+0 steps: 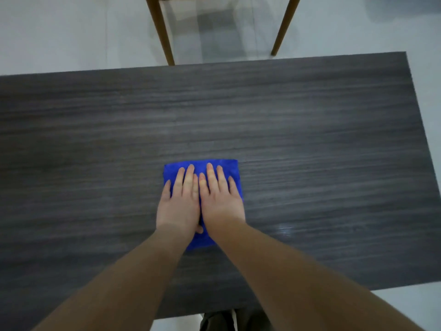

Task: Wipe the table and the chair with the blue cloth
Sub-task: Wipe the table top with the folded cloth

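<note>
A folded blue cloth (229,167) lies flat near the middle of the dark wood-grain table (310,115). My left hand (180,201) and my right hand (220,199) press down on it side by side, fingers straight and pointing away from me. The hands cover most of the cloth; its far edge and a strip by my wrists show. Beyond the table's far edge stands the chair (162,32), of which only two brown wooden legs and the bottom of the seat frame are seen.
Pale glossy floor (59,32) surrounds the table. The table's right end (415,139) lies within the frame, and its left side runs out of view. A faint wet sheen (284,229) marks the tabletop right of my right wrist.
</note>
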`<state>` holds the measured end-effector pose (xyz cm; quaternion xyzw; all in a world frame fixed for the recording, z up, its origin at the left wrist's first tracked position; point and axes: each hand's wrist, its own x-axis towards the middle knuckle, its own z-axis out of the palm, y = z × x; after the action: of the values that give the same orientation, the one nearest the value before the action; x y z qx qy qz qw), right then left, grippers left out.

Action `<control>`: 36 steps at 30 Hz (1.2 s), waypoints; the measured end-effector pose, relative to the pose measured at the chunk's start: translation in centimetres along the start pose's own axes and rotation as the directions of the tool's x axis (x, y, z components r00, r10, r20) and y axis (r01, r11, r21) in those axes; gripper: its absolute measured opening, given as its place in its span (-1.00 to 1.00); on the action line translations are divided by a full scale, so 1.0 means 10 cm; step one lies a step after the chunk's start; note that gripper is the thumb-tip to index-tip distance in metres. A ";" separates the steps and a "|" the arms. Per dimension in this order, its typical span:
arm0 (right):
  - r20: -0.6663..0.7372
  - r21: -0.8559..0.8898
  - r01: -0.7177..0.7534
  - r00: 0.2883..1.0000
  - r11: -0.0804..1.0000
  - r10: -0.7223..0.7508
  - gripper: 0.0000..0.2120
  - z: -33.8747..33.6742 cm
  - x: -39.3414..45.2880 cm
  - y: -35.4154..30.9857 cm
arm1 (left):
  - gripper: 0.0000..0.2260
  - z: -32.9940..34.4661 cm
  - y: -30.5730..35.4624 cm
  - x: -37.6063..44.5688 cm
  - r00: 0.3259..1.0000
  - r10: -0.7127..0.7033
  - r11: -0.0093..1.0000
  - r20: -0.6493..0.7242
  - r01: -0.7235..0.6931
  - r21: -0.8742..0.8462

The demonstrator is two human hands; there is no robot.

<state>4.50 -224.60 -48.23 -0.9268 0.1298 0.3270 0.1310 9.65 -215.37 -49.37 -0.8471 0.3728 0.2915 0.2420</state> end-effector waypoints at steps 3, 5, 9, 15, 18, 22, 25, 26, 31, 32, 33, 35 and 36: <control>-0.002 0.015 0.002 1.000 1.000 -0.002 0.01 0.02 0.03 0.02 | -0.10 -0.04 0.02 -0.02 1.000 0.002 1.000 0.019 -0.002 0.003; -0.006 0.016 -0.006 1.000 1.000 0.006 0.01 0.02 0.04 0.02 | -0.10 -0.05 0.02 -0.03 1.000 -0.002 1.000 0.014 0.002 -0.009; -0.008 0.011 -0.005 1.000 1.000 0.005 0.01 0.03 0.03 0.01 | -0.02 -0.06 0.02 -0.04 1.000 -0.009 1.000 0.029 0.010 -0.024; -0.001 0.001 -0.006 1.000 1.000 0.006 0.05 0.01 0.02 0.00 | -0.02 -0.05 0.01 -0.04 1.000 -0.002 1.000 0.011 0.003 -0.025; 0.000 -0.007 -0.007 1.000 1.000 0.007 0.04 0.01 0.01 0.01 | 0.01 -0.03 0.00 -0.04 1.000 -0.006 0.999 0.009 0.006 -0.032; -0.001 -0.014 -0.001 1.000 1.000 0.001 0.04 -0.01 -0.01 0.01 | 0.04 -0.02 0.00 -0.03 1.000 0.002 0.999 0.007 -0.001 -0.047; 0.027 -0.026 0.002 1.000 1.000 -0.001 0.08 -0.05 -0.02 0.02 | 0.06 0.00 -0.01 -0.03 1.000 0.016 0.999 0.011 -0.015 -0.049; 0.035 -0.029 -0.002 0.999 1.000 0.003 0.09 -0.06 -0.03 0.01 | 0.07 0.00 -0.03 -0.02 1.000 0.024 0.999 0.009 -0.023 -0.046; 0.032 -0.040 -0.025 0.999 0.999 0.027 0.06 -0.05 -0.02 -0.05 | 0.02 0.02 -0.09 0.02 0.997 0.070 0.997 -0.024 -0.070 -0.017; 0.037 -0.049 -0.024 0.999 0.999 0.025 0.07 -0.05 -0.02 -0.05 | 0.02 0.03 -0.09 0.02 0.997 0.070 0.997 -0.031 -0.071 -0.027; 0.047 -0.056 -0.018 0.999 0.998 0.021 0.09 -0.06 -0.03 -0.04 | 0.03 0.03 -0.10 0.01 0.997 0.068 0.997 -0.034 -0.069 -0.041; 0.056 -0.061 -0.006 0.998 0.998 0.009 0.12 -0.08 -0.04 -0.03 | 0.07 0.04 -0.08 0.01 0.998 0.059 0.996 -0.030 -0.060 -0.063; 0.050 -0.061 -0.003 0.999 0.998 0.006 0.13 -0.08 -0.04 -0.02 | 0.09 0.04 -0.07 0.02 0.998 0.054 0.996 -0.024 -0.056 -0.074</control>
<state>4.74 -224.58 -47.32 -0.9216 0.1186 0.3542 0.1054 10.17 -214.73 -49.64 -0.8480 0.3875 0.3024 0.1981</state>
